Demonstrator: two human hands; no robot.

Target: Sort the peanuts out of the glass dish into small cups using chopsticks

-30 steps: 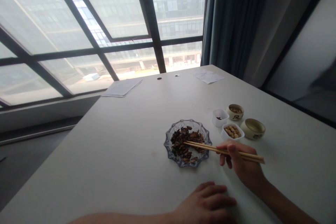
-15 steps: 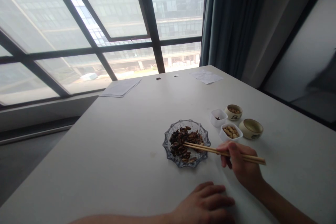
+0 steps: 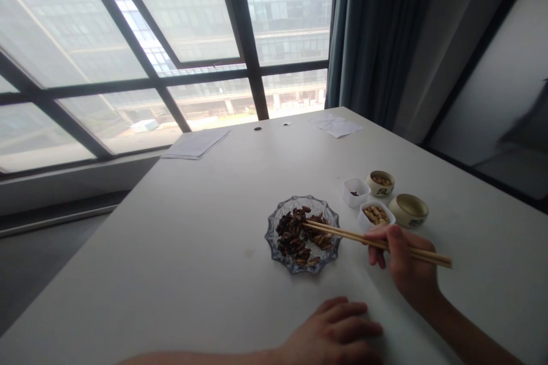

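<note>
"What's the right hand [image 3: 406, 268] holding?"
"Its fingers [image 3: 377, 234] pinch wooden chopsticks [image 3: 349, 234], tips among dark brown pieces [image 3: 292, 244] in the scalloped glass bowl [image 3: 296, 267]."
"And the left hand [image 3: 334, 332]?"
"Resting on the white surface [image 3: 192, 251], fingers slightly spread."

Left hand [image 3: 334, 332] cropped, chopstick tips [image 3: 310, 222] indistinct

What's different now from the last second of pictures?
The right hand has shifted rightward, drawing the chopsticks with it; their tips are now a little farther from the person, among the dark brown pieces in the glass dish. Its grip on them was never released. The left hand stays on the table; the dish, white tubs and small bowls stayed put.
</note>
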